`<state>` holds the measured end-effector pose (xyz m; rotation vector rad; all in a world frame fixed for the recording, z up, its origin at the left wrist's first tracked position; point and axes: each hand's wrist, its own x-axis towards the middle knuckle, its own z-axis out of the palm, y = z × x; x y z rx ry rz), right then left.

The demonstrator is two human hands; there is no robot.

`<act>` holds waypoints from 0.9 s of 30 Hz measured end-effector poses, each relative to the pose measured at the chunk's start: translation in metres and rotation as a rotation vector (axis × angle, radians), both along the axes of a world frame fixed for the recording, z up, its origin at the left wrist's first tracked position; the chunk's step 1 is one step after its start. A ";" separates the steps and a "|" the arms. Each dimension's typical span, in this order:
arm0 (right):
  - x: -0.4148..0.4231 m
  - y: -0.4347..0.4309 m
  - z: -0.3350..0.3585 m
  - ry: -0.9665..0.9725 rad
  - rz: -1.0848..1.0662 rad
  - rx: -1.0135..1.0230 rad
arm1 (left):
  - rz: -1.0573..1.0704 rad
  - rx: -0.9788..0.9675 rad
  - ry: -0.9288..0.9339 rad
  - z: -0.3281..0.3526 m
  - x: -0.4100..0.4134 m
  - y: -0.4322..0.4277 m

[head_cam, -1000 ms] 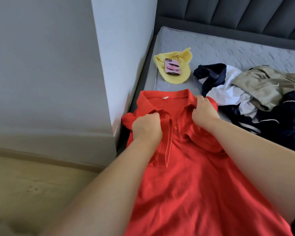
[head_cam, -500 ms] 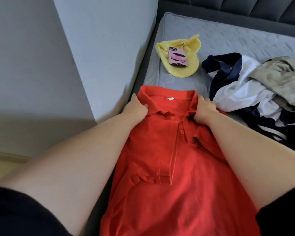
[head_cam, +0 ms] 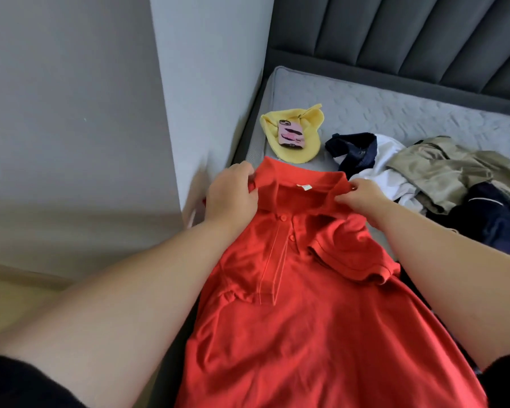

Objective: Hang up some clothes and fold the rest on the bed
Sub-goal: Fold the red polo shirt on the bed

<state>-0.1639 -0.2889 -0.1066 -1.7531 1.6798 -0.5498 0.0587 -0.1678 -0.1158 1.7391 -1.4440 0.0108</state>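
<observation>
Progress looks slight, judging by how the clothes lie. The red polo shirt point(head_cam: 306, 319) is the piece in hand. It lies front up on the near left corner of the bed point(head_cam: 380, 110), with its collar toward the far side and its body running down toward the near edge of the view. The left hand point(head_cam: 231, 195) pinches the left end of the collar and the right hand point(head_cam: 362, 198) pinches the right end. The hands are apart, each closed on cloth, and the collar is drawn out between them. The shirt's right sleeve lies rumpled over the chest and no fold has been made in the body, so I take this step to be spreading and squaring the shirt. Whether it is meant for folding or hanging cannot be told; no hanger is in sight.

To the right, just beside the shirt, three pieces are heaped unsorted: a navy and white garment point(head_cam: 374, 160), a khaki garment point(head_cam: 442, 169) lying partly over it, and a dark navy garment point(head_cam: 489, 219) nearer the right edge. None shows a neat fold. On the far side of the collar lies a yellow cloth point(head_cam: 270, 131) with a phone point(head_cam: 291, 134) resting on it; whether that cloth is folded I cannot tell. By this showing nearly all the work remains: the red shirt first, then the heap.
</observation>
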 end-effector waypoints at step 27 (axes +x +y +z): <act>-0.096 0.221 -0.010 0.707 0.529 -0.563 | 0.002 0.479 -0.174 -0.058 -0.055 0.232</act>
